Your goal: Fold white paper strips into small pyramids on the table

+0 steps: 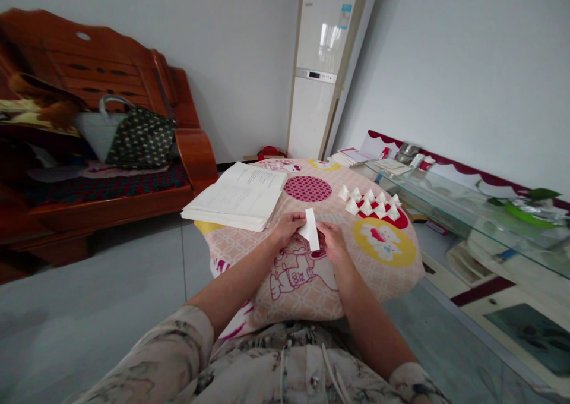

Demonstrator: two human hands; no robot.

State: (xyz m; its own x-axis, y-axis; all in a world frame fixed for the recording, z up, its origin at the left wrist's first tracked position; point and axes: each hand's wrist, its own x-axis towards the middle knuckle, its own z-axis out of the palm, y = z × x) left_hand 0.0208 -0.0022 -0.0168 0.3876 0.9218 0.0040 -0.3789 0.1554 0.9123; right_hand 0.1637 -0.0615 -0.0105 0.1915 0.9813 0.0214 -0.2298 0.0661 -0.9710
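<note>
Between my two hands is a folded piece of white paper (312,230), with a narrow strip standing up along it. My left hand (288,228) pinches its left side, fingers closed. On the right side, my right hand (332,237) grips the same paper with thumb and fingers. Both hands are just above the patterned tablecloth (285,309). To the left lies a stack of printed paper sheets (238,193). Several small white folded paper pyramids (369,205) stand in two rows at the right of the table.
A glass-topped cabinet (472,220) runs along the right, carrying a metal pot (407,150), papers (350,156) and a green bowl (534,214). On the left, a wooden bench (196,154) holds bags (140,136). A tall white air conditioner (314,107) stands behind the table.
</note>
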